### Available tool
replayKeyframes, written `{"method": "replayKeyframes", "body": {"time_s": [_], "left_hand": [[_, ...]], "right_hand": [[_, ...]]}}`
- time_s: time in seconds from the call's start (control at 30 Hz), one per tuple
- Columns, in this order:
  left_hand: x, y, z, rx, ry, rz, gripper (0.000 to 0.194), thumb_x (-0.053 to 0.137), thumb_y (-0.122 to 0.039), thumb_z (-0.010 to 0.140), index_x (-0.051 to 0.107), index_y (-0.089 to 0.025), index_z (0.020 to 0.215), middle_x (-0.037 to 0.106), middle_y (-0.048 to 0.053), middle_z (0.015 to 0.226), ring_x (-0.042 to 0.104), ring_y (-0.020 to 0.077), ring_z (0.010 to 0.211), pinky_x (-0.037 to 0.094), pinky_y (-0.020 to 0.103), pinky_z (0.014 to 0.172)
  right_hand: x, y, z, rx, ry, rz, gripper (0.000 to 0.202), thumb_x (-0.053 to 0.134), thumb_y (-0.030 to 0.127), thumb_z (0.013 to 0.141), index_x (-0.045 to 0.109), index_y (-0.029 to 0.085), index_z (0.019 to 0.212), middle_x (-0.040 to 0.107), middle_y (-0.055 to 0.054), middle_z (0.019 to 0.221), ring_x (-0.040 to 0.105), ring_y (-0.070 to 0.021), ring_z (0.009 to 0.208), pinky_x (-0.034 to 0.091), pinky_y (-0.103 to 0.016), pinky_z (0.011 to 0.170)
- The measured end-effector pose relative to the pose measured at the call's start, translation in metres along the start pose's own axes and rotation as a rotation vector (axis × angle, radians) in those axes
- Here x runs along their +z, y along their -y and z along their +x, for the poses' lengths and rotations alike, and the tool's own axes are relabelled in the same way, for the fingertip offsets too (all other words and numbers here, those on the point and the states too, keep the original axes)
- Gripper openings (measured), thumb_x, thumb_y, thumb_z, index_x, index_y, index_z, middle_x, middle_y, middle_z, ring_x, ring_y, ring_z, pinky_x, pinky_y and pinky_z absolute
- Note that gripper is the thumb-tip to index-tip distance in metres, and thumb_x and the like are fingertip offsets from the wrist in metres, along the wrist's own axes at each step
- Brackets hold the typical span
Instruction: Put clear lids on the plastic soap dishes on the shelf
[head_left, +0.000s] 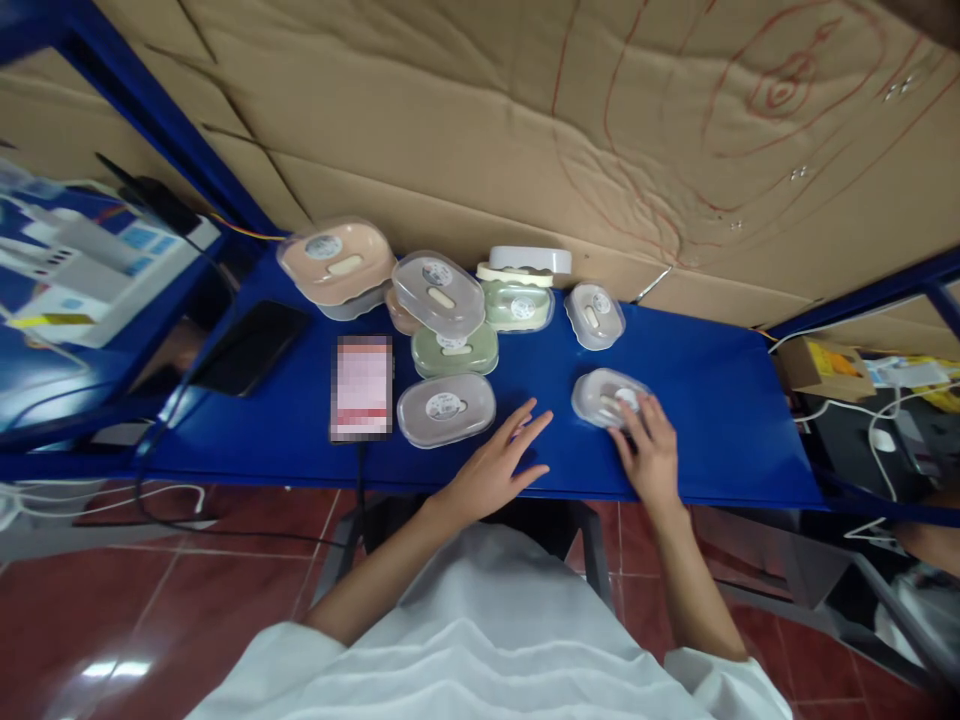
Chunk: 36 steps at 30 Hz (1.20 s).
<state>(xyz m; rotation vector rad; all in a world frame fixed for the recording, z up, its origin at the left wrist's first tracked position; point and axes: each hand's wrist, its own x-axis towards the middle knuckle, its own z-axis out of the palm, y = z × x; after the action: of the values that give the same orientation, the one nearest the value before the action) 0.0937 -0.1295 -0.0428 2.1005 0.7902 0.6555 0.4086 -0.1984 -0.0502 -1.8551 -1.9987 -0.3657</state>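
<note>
My right hand [649, 450] rests its fingers on the right side of a small greyish-pink lidded box [600, 393]. My left hand [501, 462] is over the front of the blue table, fingers spread, holding nothing. Just left of it lies an oval pinkish box [450, 410] with a round label. Behind that are a green box [455, 350] and a tilted clear-lidded box [441, 295] leaning over it. Another green box [519, 304] stands further back. A small box [595, 316] sits behind the one under my right hand.
A large peach box [337, 260] is at the back left. A lit screen with blurred content [361, 388] and a dark tablet [251, 348] lie on the blue table [720, 420]. Cardboard [450, 130] walls the back. A person's arm [930, 545] shows at far right.
</note>
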Motion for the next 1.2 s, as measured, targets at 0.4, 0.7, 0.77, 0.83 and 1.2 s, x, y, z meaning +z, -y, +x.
{"method": "replayKeyframes", "body": {"time_s": [0.4, 0.7, 0.77, 0.83, 1.2], "left_hand": [[0.004, 0.001, -0.018, 0.048, -0.119, 0.025, 0.042, 0.057, -0.028, 0.108, 0.057, -0.028, 0.15, 0.05, 0.012, 0.163, 0.062, 0.0239, 0.141, 0.054, 0.045, 0.12], [0.0, -0.008, -0.022, 0.196, -0.322, 0.199, 0.056, 0.061, -0.021, 0.105, 0.047, -0.029, 0.159, 0.045, 0.015, 0.166, 0.05, 0.0301, 0.153, 0.053, 0.051, 0.12], [-0.002, -0.012, -0.018, 0.229, -0.352, 0.32, 0.06, 0.062, -0.017, 0.104, 0.046, -0.029, 0.16, 0.041, 0.016, 0.169, 0.041, 0.0347, 0.158, 0.049, 0.056, 0.122], [-0.002, -0.012, -0.013, 0.249, -0.287, 0.413, 0.058, 0.06, -0.015, 0.104, 0.049, -0.027, 0.159, 0.045, 0.016, 0.168, 0.042, 0.0357, 0.158, 0.048, 0.057, 0.123], [0.009, -0.006, -0.015, 0.288, -0.056, 0.435, 0.034, 0.054, -0.009, 0.104, 0.067, -0.016, 0.134, 0.073, 0.011, 0.136, 0.062, 0.0274, 0.138, 0.041, 0.055, 0.129]], "right_hand": [[0.026, 0.04, 0.255, -0.223, -0.017, 0.333, 0.066, 0.042, 0.059, 0.11, 0.04, 0.022, 0.164, 0.047, -0.014, 0.167, 0.036, -0.0352, 0.159, 0.029, -0.063, 0.128], [-0.005, 0.047, 0.18, -0.256, -0.069, 0.409, 0.025, 0.058, 0.04, 0.109, 0.07, 0.024, 0.123, 0.075, -0.008, 0.124, 0.067, -0.0266, 0.123, 0.045, -0.05, 0.116], [-0.018, 0.053, 0.125, -0.322, 0.033, 0.433, 0.019, 0.06, 0.033, 0.108, 0.07, 0.027, 0.123, 0.076, -0.007, 0.12, 0.068, -0.0251, 0.122, 0.046, -0.05, 0.117], [-0.024, 0.059, 0.079, -0.329, 0.138, 0.492, 0.019, 0.062, 0.029, 0.107, 0.07, 0.026, 0.124, 0.076, -0.007, 0.121, 0.069, -0.0242, 0.123, 0.049, -0.048, 0.116], [0.022, 0.047, 0.174, -0.202, 0.042, 0.47, 0.042, 0.049, 0.043, 0.111, 0.063, 0.025, 0.146, 0.065, -0.011, 0.152, 0.057, -0.0278, 0.145, 0.044, -0.053, 0.123]]}}
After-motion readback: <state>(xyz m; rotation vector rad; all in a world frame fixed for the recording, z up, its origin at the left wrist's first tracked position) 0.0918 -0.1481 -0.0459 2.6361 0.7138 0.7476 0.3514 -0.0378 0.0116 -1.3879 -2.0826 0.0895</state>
